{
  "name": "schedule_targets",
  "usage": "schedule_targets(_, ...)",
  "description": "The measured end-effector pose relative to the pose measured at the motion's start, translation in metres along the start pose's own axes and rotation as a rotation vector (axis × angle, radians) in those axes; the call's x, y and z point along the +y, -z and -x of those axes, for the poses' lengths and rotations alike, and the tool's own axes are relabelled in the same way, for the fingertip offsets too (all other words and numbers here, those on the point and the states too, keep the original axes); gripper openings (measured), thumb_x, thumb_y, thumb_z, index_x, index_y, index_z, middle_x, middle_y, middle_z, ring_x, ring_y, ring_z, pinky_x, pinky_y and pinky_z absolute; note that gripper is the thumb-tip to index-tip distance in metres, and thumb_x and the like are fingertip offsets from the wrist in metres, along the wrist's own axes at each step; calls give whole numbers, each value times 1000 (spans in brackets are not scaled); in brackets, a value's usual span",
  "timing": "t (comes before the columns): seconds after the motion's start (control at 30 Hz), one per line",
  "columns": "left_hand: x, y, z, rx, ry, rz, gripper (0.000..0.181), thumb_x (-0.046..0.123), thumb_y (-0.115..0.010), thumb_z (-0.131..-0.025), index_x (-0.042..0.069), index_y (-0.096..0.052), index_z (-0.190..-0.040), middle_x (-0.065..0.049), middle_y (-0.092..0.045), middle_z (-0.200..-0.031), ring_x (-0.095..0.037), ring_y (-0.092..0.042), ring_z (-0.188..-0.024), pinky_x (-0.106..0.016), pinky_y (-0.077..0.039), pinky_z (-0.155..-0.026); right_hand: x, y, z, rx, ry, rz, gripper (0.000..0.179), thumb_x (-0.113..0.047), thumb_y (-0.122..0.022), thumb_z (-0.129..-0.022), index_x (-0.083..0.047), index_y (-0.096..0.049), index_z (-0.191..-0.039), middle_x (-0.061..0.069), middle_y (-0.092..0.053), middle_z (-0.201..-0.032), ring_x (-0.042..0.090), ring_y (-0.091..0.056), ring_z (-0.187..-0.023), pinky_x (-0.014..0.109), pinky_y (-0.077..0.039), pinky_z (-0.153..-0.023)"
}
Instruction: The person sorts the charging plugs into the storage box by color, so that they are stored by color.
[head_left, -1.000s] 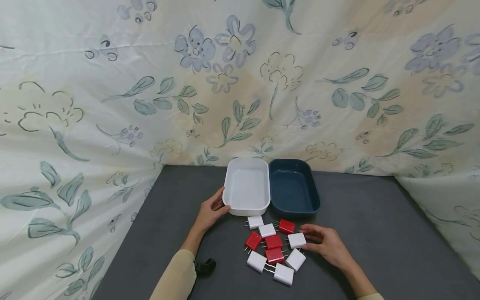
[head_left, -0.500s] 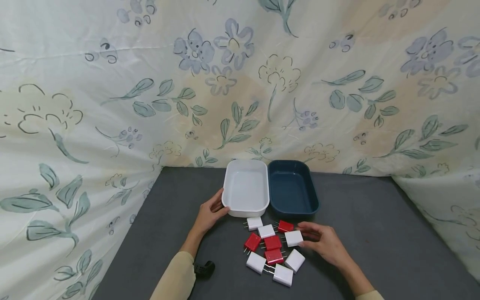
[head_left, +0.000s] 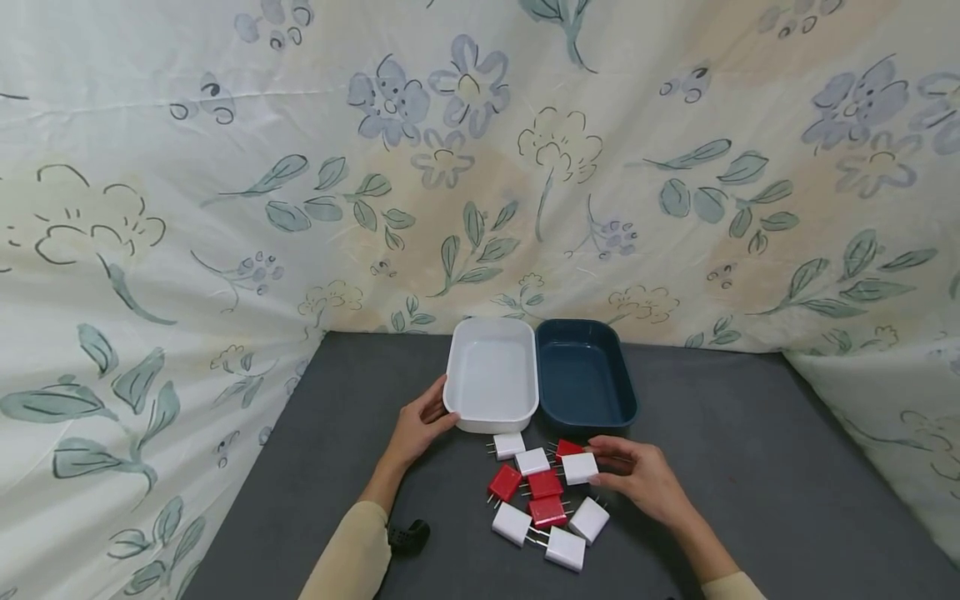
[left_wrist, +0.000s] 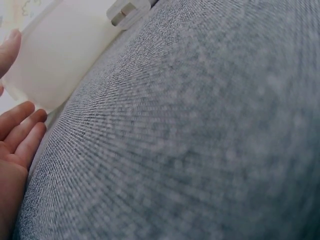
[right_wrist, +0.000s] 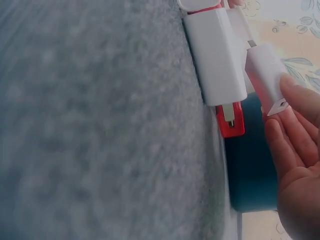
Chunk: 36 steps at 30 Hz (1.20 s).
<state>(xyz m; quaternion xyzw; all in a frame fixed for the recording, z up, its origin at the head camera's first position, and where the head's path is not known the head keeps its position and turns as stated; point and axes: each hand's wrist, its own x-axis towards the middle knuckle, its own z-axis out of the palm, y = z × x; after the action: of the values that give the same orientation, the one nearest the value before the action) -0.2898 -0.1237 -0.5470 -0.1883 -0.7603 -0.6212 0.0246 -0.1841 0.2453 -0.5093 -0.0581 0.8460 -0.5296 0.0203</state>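
In the head view, my right hand (head_left: pixel 647 478) pinches a white plug-in charger (head_left: pixel 580 468) between thumb and fingertips. The right wrist view has this charger (right_wrist: pixel 266 77) raised above the table, its prongs pointing away from the hand. Under and beside it lie red chargers (head_left: pixel 545 484) and other white chargers (head_left: pixel 588 521) in a loose group, some overlapping from above. My left hand (head_left: pixel 417 426) rests at the near left corner of a white dish (head_left: pixel 492 424), its fingers fairly straight in the left wrist view (left_wrist: pixel 22 137). A dark blue dish (head_left: pixel 592 427) stands right beside the white one.
A small black object (head_left: pixel 409 537) sits by the left wrist. The grey tabletop (head_left: pixel 750 450) spreads out on both sides. A floral cloth (head_left: pixel 480 192) hangs behind the dishes and along the sides.
My right hand has moved left and slightly away from me with the white charger, which now overlaps the red one behind it. The left hand and both dishes keep their places.
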Motion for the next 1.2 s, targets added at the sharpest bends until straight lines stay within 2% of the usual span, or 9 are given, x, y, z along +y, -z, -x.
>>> schedule_targets(0.07,2,0,1,-8,-8,-4,74,26,-71,-81,20,-33,-144,-7,-47,-139,-23,-49,-124,-37,-45,-98,-2,-1,-1,-7,18,-20,59,-18,-82,-66,-7,-59,-119,12,-65,-113,21,-66,-96,26,-56,-78)
schedule_targets(0.27,23,1,5,-39,-13,32,75,21,-71,-82,9,-31,-144,-16,-45,-139,-32,-47,-124,-46,-42,-98,-4,-6,-4,4,35,-57,59,-17,-82,-65,-7,-60,-119,11,-65,-113,20,-66,-97,25,-55,-78)
schedule_targets(0.4,31,1,7,-52,-5,20,75,19,-70,-82,6,-29,-144,-17,-43,-139,-33,-46,-125,-49,-41,-99,-6,-10,-6,15,21,-53,58,-18,-83,-65,-8,-61,-118,10,-65,-113,19,-66,-97,25,-56,-78)
schedule_targets(0.7,30,1,6,-42,-12,10,75,20,-70,-82,5,-30,-144,-18,-45,-138,-34,-47,-124,-49,-41,-98,-8,-18,-11,3,42,-90,58,-19,-82,-65,-5,-61,-117,13,-65,-111,19,-66,-93,25,-56,-77)
schedule_targets(1.03,29,1,6,-49,7,41,75,20,-71,-82,8,-31,-144,-16,-45,-139,-32,-46,-125,-49,-41,-99,-18,-25,-16,46,37,-114,58,-17,-82,-65,-6,-61,-118,9,-66,-111,18,-67,-93,25,-55,-78)
schedule_targets(1.2,30,2,5,-44,-6,36,74,19,-71,-82,6,-31,-143,-17,-46,-138,-32,-47,-124,-50,-41,-99,-22,-27,-18,44,58,-124,57,-20,-82,-66,-8,-61,-117,9,-66,-110,17,-67,-92,25,-55,-78)
